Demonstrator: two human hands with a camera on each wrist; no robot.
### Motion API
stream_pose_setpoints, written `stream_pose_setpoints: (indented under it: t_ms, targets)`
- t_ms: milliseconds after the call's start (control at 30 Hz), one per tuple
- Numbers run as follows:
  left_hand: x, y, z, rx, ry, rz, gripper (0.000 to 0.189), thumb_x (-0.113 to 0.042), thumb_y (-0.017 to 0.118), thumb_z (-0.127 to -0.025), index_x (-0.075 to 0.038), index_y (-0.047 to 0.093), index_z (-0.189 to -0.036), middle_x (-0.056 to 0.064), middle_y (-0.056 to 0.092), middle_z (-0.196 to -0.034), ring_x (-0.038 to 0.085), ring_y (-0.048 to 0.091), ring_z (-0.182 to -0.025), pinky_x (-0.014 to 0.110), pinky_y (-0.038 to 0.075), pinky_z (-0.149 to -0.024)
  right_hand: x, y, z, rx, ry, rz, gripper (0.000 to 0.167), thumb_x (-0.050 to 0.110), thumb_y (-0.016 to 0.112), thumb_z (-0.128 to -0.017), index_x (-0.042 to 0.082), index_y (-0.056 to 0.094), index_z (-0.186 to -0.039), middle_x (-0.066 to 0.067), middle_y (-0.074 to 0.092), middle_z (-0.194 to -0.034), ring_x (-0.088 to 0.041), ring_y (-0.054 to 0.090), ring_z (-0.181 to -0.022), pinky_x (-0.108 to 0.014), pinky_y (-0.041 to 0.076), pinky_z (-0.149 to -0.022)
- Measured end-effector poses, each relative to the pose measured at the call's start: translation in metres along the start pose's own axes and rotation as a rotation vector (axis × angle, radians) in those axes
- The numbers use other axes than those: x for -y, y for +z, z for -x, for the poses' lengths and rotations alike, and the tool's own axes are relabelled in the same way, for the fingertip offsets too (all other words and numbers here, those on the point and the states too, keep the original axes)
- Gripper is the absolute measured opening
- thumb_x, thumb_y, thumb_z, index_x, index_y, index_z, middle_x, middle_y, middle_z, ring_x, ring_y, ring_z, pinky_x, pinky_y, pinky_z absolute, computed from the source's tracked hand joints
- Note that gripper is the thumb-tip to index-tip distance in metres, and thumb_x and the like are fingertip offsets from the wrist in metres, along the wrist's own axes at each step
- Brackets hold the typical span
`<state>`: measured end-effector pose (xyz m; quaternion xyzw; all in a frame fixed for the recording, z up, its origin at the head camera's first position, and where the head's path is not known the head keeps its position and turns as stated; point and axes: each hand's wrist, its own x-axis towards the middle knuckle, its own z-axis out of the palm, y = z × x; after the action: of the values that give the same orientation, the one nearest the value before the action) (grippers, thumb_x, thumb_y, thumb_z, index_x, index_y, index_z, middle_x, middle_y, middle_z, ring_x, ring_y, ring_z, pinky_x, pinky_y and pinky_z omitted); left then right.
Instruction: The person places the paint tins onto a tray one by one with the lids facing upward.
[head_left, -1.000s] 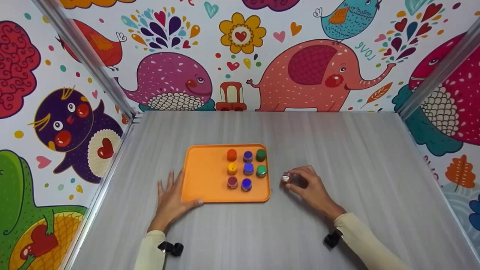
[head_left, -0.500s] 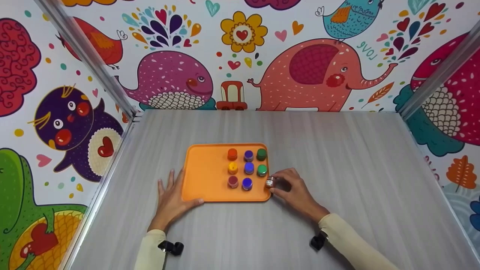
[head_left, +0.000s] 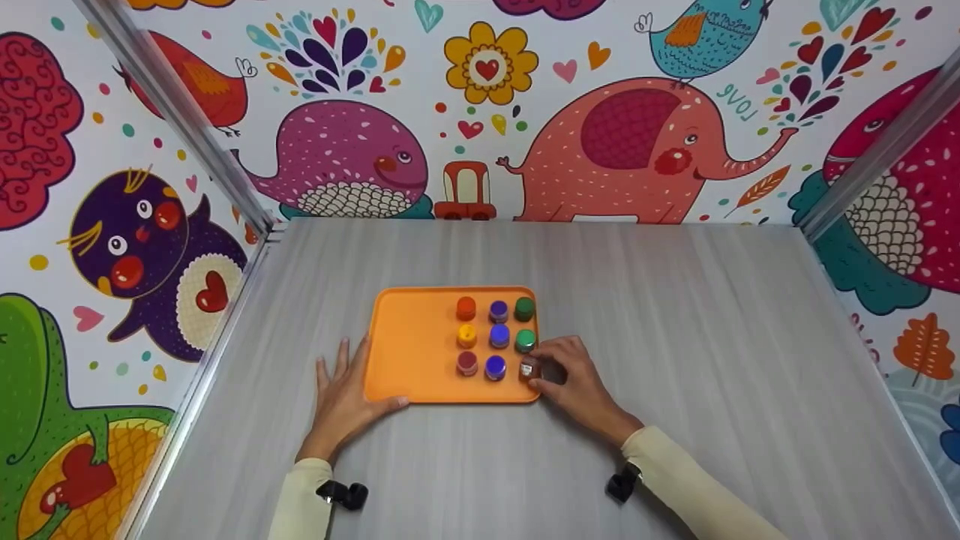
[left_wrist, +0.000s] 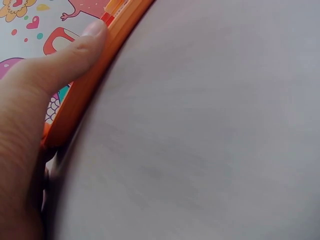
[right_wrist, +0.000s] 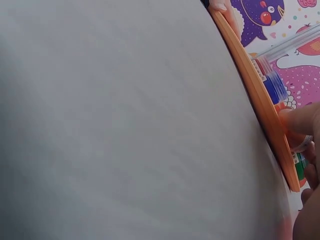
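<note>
An orange tray [head_left: 420, 345] on the table carries small paint jars in rows on its right half. My right hand [head_left: 577, 379] pinches a brown paint jar [head_left: 529, 368] between thumb and fingers, at the tray's front right corner. Just behind that jar stands a light green jar [head_left: 526, 340], and a blue jar [head_left: 495, 367] is to its left. My left hand [head_left: 346, 405] rests at the tray's front left corner, fingers spread straight and thumb on the front rim. The left wrist view shows the thumb [left_wrist: 82, 50] lying against the orange rim.
Other jars on the tray include a red one [head_left: 466, 307], a yellow one [head_left: 466, 335], a maroon one [head_left: 467, 364] and a dark green one [head_left: 524, 308]. Grey tabletop [head_left: 675, 315] surrounds the tray. Printed walls with metal posts [head_left: 877, 120] border the table.
My right hand has carried the brown jar leftward, from the table beside the tray to over its front right corner. The left hand and the tray have stayed in place.
</note>
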<state>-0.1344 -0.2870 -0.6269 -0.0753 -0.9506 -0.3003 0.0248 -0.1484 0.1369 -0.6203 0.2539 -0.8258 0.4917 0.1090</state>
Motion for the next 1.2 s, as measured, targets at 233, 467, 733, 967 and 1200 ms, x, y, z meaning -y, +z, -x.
stream_pose_setpoints:
  t_ms: [233,467,733,967,1200]
  targets:
    - [-0.001,0.000,0.000,0.005,-0.009,0.006,0.138,-0.072,0.089,-0.075,-0.006,0.022,-0.176,0.021,0.025,-0.180,0.046,0.006,-0.169,0.069,-0.014,-0.129,-0.001,0.005,0.000,0.005,-0.082,0.038,0.042,0.002,0.095,-0.084,0.012,0.078,-0.121,0.000,0.069,-0.127,-0.024,0.052,-0.121,-0.032,0.040,-0.106]
    - [-0.001,0.001,-0.001,0.006,-0.008,0.001,0.139,-0.073,0.089,-0.075,-0.007,0.021,-0.176,0.022,0.027,-0.179,0.046,0.006,-0.169,0.070,-0.014,-0.129,0.002,0.006,0.002,0.019,-0.046,0.002,0.039,0.008,0.094,-0.088,0.009,0.079,-0.123,0.001,0.068,-0.127,-0.023,0.051,-0.122,-0.026,0.041,-0.108]
    - [0.001,0.001,-0.001,0.002,-0.002,0.011,0.138,-0.071,0.089,-0.075,-0.006,0.021,-0.176,0.023,0.026,-0.179,0.047,0.005,-0.169,0.070,-0.014,-0.129,0.005,-0.002,0.003,0.037,0.119,-0.091,0.037,0.016,0.090,-0.095,0.011,0.077,-0.130,0.004,0.069,-0.131,-0.022,0.053,-0.130,-0.021,0.040,-0.115]
    - [0.005,-0.005,0.000,-0.004,0.012,0.007,0.132,-0.067,0.089,-0.078,-0.002,0.025,-0.174,0.026,0.029,-0.177,0.051,0.009,-0.168,0.073,-0.013,-0.128,-0.001,-0.013,0.003,-0.026,0.163,-0.059,0.035,0.013,0.086,-0.098,0.005,0.075,-0.130,0.000,0.068,-0.130,-0.024,0.061,-0.126,-0.041,0.051,-0.110]
    - [0.005,-0.013,0.002,0.011,-0.037,0.078,0.114,-0.057,0.081,-0.092,0.000,0.026,-0.173,0.029,0.028,-0.176,0.052,0.008,-0.167,0.073,-0.014,-0.128,-0.003,-0.037,-0.002,-0.007,0.168,0.022,0.037,0.010,0.082,-0.101,-0.002,0.072,-0.135,-0.008,0.070,-0.133,-0.027,0.063,-0.129,-0.041,0.052,-0.111]
